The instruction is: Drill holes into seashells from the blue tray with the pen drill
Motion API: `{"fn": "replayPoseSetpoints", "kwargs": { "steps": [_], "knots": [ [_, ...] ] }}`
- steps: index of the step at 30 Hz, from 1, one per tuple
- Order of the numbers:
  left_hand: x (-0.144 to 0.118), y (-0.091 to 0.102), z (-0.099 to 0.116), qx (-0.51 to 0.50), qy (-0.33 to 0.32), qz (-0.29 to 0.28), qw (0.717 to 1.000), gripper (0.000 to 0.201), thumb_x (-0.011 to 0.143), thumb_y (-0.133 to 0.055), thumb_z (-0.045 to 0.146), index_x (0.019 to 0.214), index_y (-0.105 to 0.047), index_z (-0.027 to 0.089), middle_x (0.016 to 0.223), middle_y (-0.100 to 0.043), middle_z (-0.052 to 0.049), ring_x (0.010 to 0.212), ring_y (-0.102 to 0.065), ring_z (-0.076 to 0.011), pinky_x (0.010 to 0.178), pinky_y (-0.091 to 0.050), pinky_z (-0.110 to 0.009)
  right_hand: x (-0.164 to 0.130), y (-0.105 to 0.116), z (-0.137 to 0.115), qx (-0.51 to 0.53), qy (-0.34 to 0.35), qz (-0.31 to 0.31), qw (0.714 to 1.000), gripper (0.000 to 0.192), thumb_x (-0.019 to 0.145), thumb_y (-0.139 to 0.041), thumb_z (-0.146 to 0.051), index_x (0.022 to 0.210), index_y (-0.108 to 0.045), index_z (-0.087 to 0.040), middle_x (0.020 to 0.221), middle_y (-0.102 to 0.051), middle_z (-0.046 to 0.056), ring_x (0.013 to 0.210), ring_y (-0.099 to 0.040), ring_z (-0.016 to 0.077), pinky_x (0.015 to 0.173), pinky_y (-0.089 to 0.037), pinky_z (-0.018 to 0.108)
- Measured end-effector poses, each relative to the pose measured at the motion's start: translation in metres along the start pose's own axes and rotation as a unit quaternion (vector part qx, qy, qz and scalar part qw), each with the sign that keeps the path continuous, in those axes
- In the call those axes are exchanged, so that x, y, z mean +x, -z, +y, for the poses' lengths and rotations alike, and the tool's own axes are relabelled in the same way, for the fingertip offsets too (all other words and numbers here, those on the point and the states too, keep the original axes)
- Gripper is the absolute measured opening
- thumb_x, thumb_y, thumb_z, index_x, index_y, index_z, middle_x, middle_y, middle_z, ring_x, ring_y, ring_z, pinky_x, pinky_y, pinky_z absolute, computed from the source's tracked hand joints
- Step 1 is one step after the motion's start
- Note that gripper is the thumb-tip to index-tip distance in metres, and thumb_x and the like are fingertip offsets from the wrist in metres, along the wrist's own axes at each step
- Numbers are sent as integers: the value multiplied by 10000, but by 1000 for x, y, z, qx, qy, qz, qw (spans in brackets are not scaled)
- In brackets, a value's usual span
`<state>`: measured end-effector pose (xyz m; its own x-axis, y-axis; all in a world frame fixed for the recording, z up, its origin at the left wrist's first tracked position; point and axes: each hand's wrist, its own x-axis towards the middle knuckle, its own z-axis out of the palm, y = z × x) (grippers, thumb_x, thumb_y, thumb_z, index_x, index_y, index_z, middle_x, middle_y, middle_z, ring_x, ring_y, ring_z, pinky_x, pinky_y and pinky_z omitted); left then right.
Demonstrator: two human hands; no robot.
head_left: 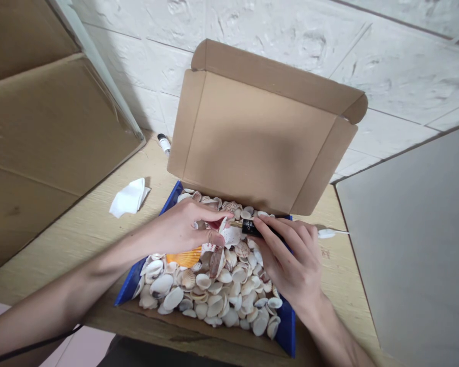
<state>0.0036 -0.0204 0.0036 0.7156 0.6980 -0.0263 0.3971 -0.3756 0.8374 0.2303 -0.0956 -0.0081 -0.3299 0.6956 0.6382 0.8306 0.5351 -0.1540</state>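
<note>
- A white shell (223, 229) sits upright between the left hand's (183, 227) thumb and forefinger, at their very tips, above the cardboard box (291, 321) of seashells (214, 300).
- The left thumb and forefinger pinch that shell; the other left fingers are mostly hidden behind them.
- The right hand (290, 255) has its fingers wrapped along a black pen-shaped tool (249, 228), its brass-coloured front end pointing at the shell; whether it touches cannot be told.
- A white spotted shell (233, 236) shows just under the tip; whether it is part of the held one is unclear.
- An orange scallop shell (185, 257) lies below the left thumb, partly covered.
- The tool's rear is hidden in the right palm; a slim white object (326, 233) beyond that hand is hard to identify.
- Both forearms are cut off by the picture's edges.
- Pale marks on the tool, print on the small black-capped bottle (164, 145) and a reddish mark on the tabletop (346, 285) are all too small to read.
</note>
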Motion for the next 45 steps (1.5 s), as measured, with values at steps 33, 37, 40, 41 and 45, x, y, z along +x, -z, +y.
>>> {"fn": "replayPoseSetpoints", "kwargs": {
  "steps": [33, 37, 40, 41, 45],
  "knots": [
    [0, -3, 0, -60, -17, 33, 997, 462, 872, -627, 283, 1315, -595, 155, 932, -768, -72, 781, -668, -191, 831, -506, -312, 0, -6, 1, 20, 4, -46, 999, 314, 875, -629, -228, 1161, -629, -98, 926, -736, 100, 744, -682, 173, 651, -548, 283],
    [0, -2, -2, -64, -21, 44, 997, 445, 872, -629, 300, 1302, -611, 184, 1051, -750, -81, 858, -686, -207, 887, -510, -331, 1, -5, 0, 21, 13, -47, 999, 291, 879, -620, -213, 1149, -626, -107, 921, -736, 104, 730, -679, 178, 645, -553, 293],
    [-1, -1, -4, -63, -20, 53, 996, 420, 877, -633, 312, 1287, -625, 223, 1173, -708, -82, 897, -691, -211, 897, -520, -334, 1, -5, 0, 22, 10, -44, 999, 295, 879, -622, -209, 1160, -616, -117, 924, -736, 101, 722, -676, 176, 637, -553, 293],
    [-1, -1, -5, -63, -21, 54, 996, 409, 879, -633, 317, 1280, -631, 236, 1197, -698, -77, 919, -689, -214, 897, -523, -336, 0, -5, 1, 23, 10, -42, 999, 308, 878, -624, -209, 1173, -611, -125, 927, -736, 100, 723, -677, 177, 637, -553, 294],
    [-1, 0, -6, -66, -35, 58, 996, 345, 886, -632, 314, 1228, -665, 294, 1216, -689, -50, 1050, -661, -237, 938, -513, -353, -1, -5, 1, 30, 9, -49, 998, 347, 866, -631, -202, 1205, -606, -135, 944, -736, 102, 735, -683, 187, 647, -560, 304]
  ]
}}
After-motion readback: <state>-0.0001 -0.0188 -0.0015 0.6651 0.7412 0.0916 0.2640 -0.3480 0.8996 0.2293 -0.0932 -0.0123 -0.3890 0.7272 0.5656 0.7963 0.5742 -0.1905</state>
